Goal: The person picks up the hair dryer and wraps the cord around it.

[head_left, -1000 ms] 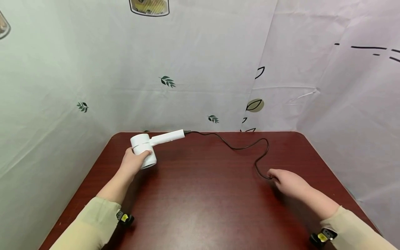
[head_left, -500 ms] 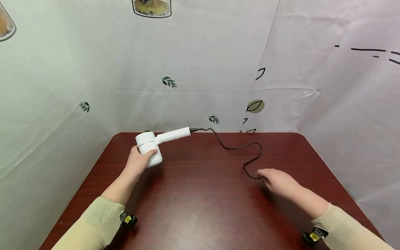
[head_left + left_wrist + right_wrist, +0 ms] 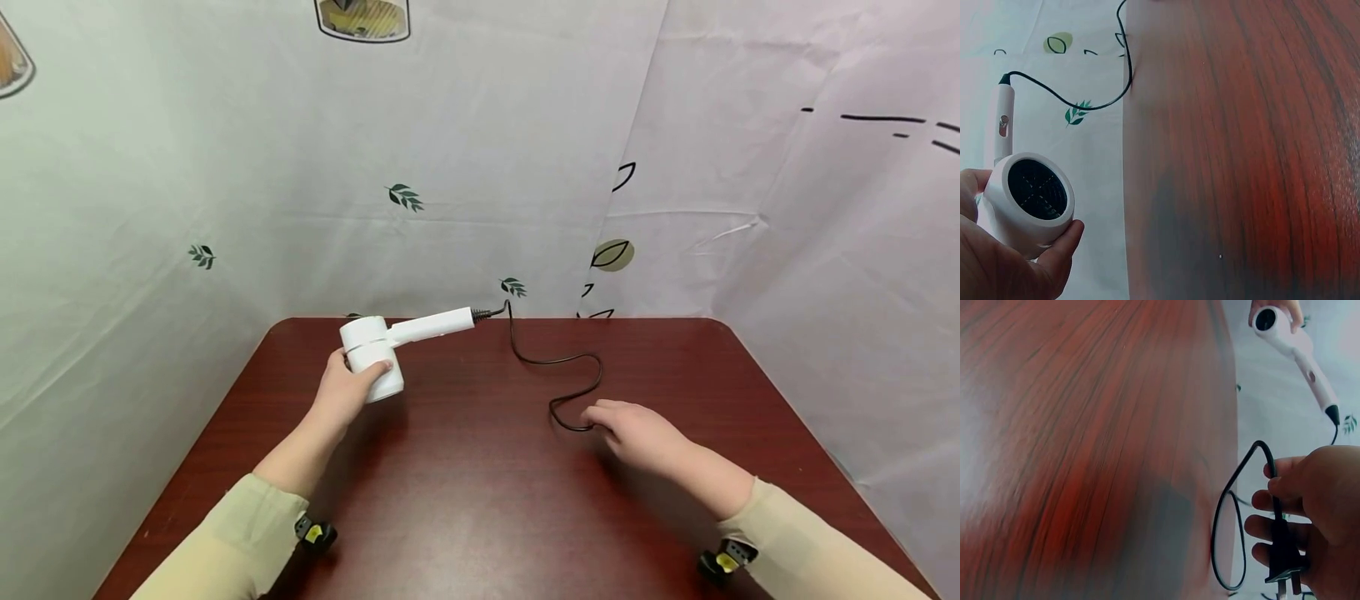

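A white hair dryer (image 3: 372,357) is held above the left part of the table by my left hand (image 3: 347,388), thumb on one side of the barrel. Its handle points right and away, and the left wrist view shows the dark grille (image 3: 1038,189) at one end of the barrel. From the handle a black cord (image 3: 558,361) curves across to my right hand (image 3: 637,433). In the right wrist view, thumb and fingers pinch the cord close to its black plug (image 3: 1285,559), whose metal prongs point away from the cord.
The dark red wooden table (image 3: 465,500) reaches back to a pale patterned cloth (image 3: 465,150) hanging behind it and at both sides. Each wrist carries a small black camera (image 3: 318,533) on a strap.
The hair dryer in my left hand has moved to the right. My right hand has moved left with the cord, so the two hands are closer and the cord bends more.
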A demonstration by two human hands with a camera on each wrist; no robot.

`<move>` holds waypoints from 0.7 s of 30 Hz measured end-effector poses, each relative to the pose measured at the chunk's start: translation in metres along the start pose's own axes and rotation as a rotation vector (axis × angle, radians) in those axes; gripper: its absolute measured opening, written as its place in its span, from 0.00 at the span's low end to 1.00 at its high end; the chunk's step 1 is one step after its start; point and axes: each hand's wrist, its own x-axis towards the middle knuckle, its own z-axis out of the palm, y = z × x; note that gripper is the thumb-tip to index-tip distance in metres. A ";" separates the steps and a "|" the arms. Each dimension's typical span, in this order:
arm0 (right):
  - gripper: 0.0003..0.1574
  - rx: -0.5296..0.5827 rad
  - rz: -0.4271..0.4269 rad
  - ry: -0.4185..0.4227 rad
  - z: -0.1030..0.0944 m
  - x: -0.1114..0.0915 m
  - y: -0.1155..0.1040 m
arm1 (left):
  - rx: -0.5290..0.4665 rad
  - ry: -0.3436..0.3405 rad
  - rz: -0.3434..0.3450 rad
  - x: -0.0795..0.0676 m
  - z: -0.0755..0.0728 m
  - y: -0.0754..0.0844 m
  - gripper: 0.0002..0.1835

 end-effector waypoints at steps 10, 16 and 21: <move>0.22 0.046 -0.071 0.011 0.009 0.012 -0.014 | -0.001 -0.034 0.015 -0.002 0.009 -0.002 0.48; 0.21 0.070 -0.104 0.018 0.014 0.018 -0.022 | -0.006 -0.066 0.026 -0.006 0.018 -0.001 0.48; 0.19 0.083 -0.119 0.009 0.017 0.027 -0.030 | -0.010 -0.080 0.045 -0.009 0.023 0.001 0.49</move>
